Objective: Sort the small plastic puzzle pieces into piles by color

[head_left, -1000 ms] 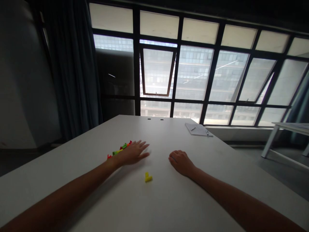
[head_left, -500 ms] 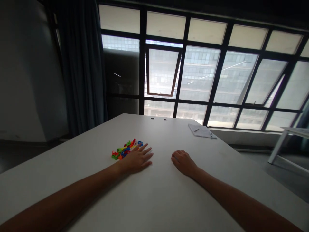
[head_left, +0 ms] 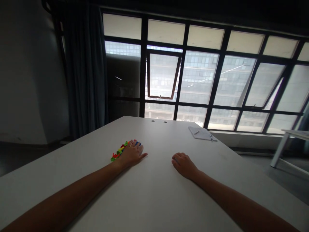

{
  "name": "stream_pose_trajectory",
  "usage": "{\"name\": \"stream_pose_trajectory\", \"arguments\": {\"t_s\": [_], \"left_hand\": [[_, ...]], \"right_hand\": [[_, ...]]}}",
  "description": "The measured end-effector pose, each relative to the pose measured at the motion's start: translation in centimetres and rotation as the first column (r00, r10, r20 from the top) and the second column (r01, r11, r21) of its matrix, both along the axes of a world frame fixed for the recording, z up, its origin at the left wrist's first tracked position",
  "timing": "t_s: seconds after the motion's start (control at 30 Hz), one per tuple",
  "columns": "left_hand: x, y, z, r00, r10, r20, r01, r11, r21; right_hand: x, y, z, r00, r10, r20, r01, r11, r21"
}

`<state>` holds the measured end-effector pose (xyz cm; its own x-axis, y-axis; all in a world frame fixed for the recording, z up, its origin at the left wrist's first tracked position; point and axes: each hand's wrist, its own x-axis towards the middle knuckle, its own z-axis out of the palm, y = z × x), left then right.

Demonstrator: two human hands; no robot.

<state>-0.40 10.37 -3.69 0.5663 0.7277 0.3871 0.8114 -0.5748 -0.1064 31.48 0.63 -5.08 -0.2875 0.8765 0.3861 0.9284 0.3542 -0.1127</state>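
Observation:
A small heap of bright plastic pieces (head_left: 119,152) in red, green, yellow, blue and orange lies on the white table (head_left: 154,193). Over the right part of this heap rests my left hand (head_left: 131,154), palm down, fingers stretched and slightly blurred, thumb pointing out to the right. It covers several of the pieces, and no piece is seen gripped in it. To the right, apart from the heap, my right hand (head_left: 184,164) sits on the tabletop with its fingers curled in. A trace of blue shows by its fingertips, but what they hold is mostly hidden.
At the table's far right lies a pad of paper (head_left: 201,133) with a pen (head_left: 211,137) on it. Two dark round fittings (head_left: 153,121) are set in the far end of the tabletop. Another white table (head_left: 296,132) stands at right, beyond a floor gap. Windows and a dark curtain (head_left: 85,80) are behind.
My left hand has moved a little left and onto the heap, covering more of it. My right hand has stayed nearly in place, still curled. The view has tilted up slightly.

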Motion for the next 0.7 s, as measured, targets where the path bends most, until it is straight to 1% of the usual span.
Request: {"name": "stream_pose_trajectory", "arguments": {"t_s": [0.07,0.1,0.17,0.2,0.27,0.3,0.37,0.43,0.53,0.63,0.7], "left_hand": [[0.4,-1.1,0.1,0.998,-0.057,0.006,0.057,0.998,-0.001],[0.6,-1.9,0.1,0.994,-0.106,0.003,0.106,0.994,-0.025],[1.0,-4.2,0.1,0.975,-0.223,0.001,0.222,0.966,-0.132],[1.2,-5.5,0.1,0.957,-0.29,0.002,0.284,0.935,-0.213],[1.3,-8.1,0.1,0.908,-0.42,0.015,0.395,0.84,-0.371],[1.4,-9.2,0.2,0.896,-0.441,0.038,0.419,0.817,-0.395],[1.5,-10.8,0.5,0.89,-0.444,0.103,0.445,0.798,-0.406],[1.6,-11.4,0.9,0.888,-0.433,0.153,0.457,0.797,-0.396],[2.0,-11.2,1.4,0.89,-0.412,0.196,0.456,0.813,-0.362],[2.1,-10.9,1.8,0.918,-0.34,0.202,0.39,0.866,-0.312],[2.0,-10.8,1.8,0.932,-0.284,0.226,0.338,0.906,-0.254]], "right_hand": [[0.0,-0.3,0.1,1.0,0.019,0.022,-0.018,1.0,-0.019],[0.0,-0.6,0.1,0.999,0.033,0.03,-0.033,0.999,-0.03],[0.2,-1.3,0.1,0.997,0.069,0.034,-0.068,0.997,-0.048],[0.4,-1.8,0.1,0.996,0.087,0.027,-0.085,0.995,-0.051],[0.9,-3.0,0.2,0.994,0.112,-0.013,-0.113,0.993,-0.04],[1.1,-3.5,0.2,0.991,0.124,-0.041,-0.126,0.991,-0.034],[1.3,-4.6,0.4,0.983,0.152,-0.099,-0.155,0.988,-0.025],[1.1,-5.3,0.6,0.971,0.188,-0.148,-0.192,0.981,-0.012],[0.1,-6.0,0.5,0.947,0.253,-0.197,-0.252,0.967,0.034],[-1.1,-6.4,0.3,0.931,0.296,-0.213,-0.29,0.955,0.058],[-1.4,-6.4,0.3,0.93,0.294,-0.222,-0.284,0.956,0.077]]}}
